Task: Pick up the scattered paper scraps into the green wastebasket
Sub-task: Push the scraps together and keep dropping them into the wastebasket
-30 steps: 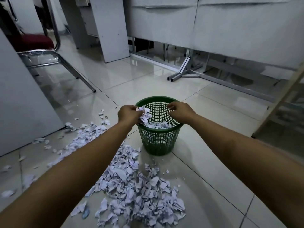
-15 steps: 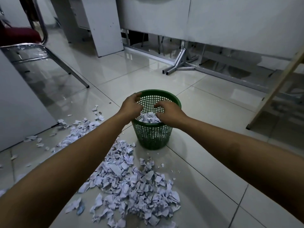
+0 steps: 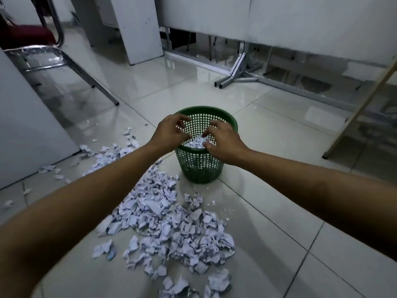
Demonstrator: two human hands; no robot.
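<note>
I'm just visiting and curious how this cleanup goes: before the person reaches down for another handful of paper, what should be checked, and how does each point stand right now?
1. Left hand free of scraps: ok, its fingers are spread over the bin and nothing shows in them.
2. Right hand free of scraps: ok, its fingers are loosely curled, nothing seen between them.
3. Green wastebasket upright on the floor: ok.
4. Room left in the wastebasket: ok, the scraps inside sit below the rim.
5. Floor cleared of paper: not ok, a large pile of scraps lies in front of the bin and a smaller scatter to its left.
</note>
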